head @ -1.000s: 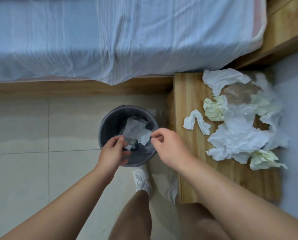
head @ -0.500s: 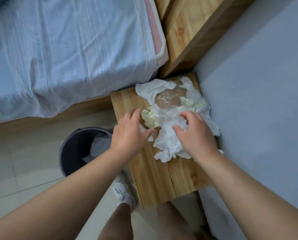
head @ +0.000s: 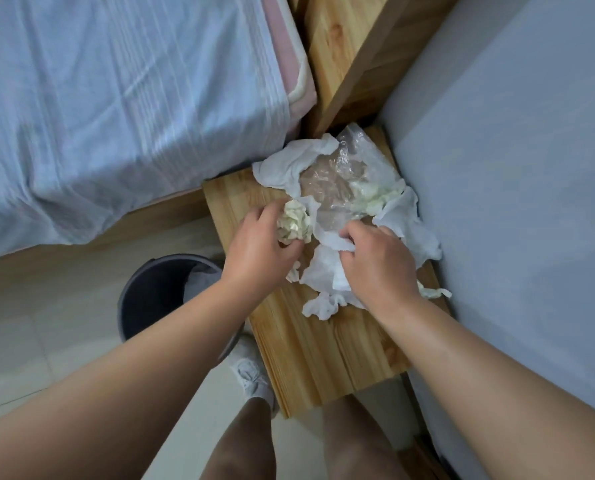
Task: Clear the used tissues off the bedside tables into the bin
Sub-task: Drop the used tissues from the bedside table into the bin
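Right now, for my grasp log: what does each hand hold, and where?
Left hand: yellowish tissue wad, near side. Right hand: white tissue, pinched at its far edge.

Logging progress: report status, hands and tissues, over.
Left hand grips yellowish tissue wad. Right hand grips white tissue. Tissue pile on bedside table; clear plastic mixed in.

Crumpled white paper tissues (head: 285, 164) lie heaped on the far half of the light wooden bedside worktop (head: 323, 358), mixed with pale yellow-green wads and clear crinkled plastic film (head: 327, 178). The left hand (head: 258, 247) grips one pale yellow-green tissue ball (head: 296, 223); the right hand (head: 375, 268) pinches a white fold at the heap's middle. The round dark grey plastic bin (head: 143, 296) stands upright on the floor just left of the worktop, a white tissue inside.
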Demonstrator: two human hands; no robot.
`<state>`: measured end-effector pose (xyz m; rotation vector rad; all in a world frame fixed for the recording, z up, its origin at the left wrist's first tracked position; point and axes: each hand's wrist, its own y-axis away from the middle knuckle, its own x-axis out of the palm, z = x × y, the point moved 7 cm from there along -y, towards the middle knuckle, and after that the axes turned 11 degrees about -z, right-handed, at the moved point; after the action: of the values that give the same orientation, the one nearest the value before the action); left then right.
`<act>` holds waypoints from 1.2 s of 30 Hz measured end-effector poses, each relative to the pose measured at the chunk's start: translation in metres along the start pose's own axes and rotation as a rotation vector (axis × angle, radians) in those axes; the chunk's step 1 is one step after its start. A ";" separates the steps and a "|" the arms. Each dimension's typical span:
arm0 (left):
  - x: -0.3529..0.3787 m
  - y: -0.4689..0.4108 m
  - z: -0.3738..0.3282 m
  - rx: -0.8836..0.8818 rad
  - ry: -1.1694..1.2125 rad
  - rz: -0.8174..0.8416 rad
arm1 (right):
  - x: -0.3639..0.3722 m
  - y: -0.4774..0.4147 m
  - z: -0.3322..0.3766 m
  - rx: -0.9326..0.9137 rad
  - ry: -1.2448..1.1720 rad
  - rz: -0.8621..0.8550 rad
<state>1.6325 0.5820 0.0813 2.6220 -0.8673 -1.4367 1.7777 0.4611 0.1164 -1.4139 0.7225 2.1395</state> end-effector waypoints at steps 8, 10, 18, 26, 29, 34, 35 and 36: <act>-0.018 0.031 0.002 -0.052 0.171 -0.009 | -0.047 0.019 0.001 -0.050 -0.212 -0.057; -0.029 0.040 0.002 -0.075 0.239 -0.015 | -0.061 0.024 0.004 -0.049 -0.227 -0.079; -0.087 0.101 0.055 -0.295 0.541 -0.158 | -0.080 0.047 0.067 -0.196 -0.338 -0.083; -0.094 0.175 0.194 -0.692 0.699 -0.263 | 0.027 0.091 0.162 -0.314 -0.365 0.273; -0.076 0.188 0.241 -0.785 0.666 -0.249 | 0.083 0.100 0.175 -0.244 -0.297 0.348; -0.040 0.195 0.302 -0.927 0.688 -0.252 | 0.169 0.116 0.179 -0.139 -0.202 0.484; -0.034 0.194 0.310 -0.943 0.686 -0.260 | 0.182 0.118 0.178 -0.136 -0.193 0.495; -0.029 0.193 0.318 -0.951 0.671 -0.262 | 0.193 0.120 0.179 -0.147 -0.169 0.508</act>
<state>1.2827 0.5076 -0.0243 2.1814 0.2118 -0.6071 1.5108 0.5074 0.0159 -1.1869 0.9526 2.7104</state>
